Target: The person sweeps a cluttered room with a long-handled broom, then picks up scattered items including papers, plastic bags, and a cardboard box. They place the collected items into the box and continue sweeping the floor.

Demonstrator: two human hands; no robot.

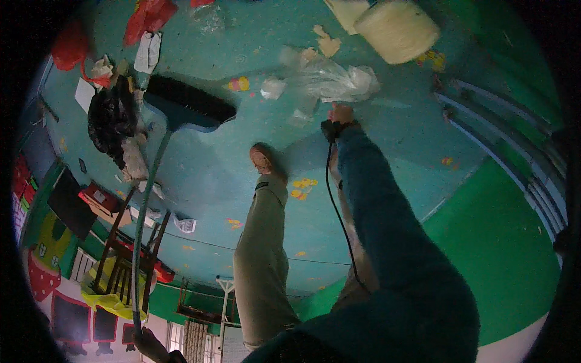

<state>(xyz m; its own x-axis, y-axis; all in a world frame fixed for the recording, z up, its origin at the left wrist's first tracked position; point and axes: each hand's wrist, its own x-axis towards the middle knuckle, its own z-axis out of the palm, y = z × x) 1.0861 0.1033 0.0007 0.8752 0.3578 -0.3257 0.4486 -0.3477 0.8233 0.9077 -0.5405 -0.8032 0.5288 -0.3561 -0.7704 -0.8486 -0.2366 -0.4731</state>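
In my left hand (151, 345), fingers closed, is the upper end of a long broom handle (149, 199). The broom head (189, 104), dark with black bristles, rests on the floor at the far left, bristles turned away from me. My right hand (342, 114) reaches down to the floor, its fingers closed at the edge of a crumpled clear plastic bag (345, 83). Part of that bag is smeared by motion, and the fingertips are hard to make out. Beside the bag is a small white crumpled piece (273, 89).
Left of the broom head are a black plastic bag (112, 118), red bags (69, 45) and paper scraps. A pale yellow bin-like object (397, 33) lies at the far right. Blue metal rails (490, 148) stand right. A wooden chair (121, 260) is at the left. My foot (261, 158) is mid-floor.
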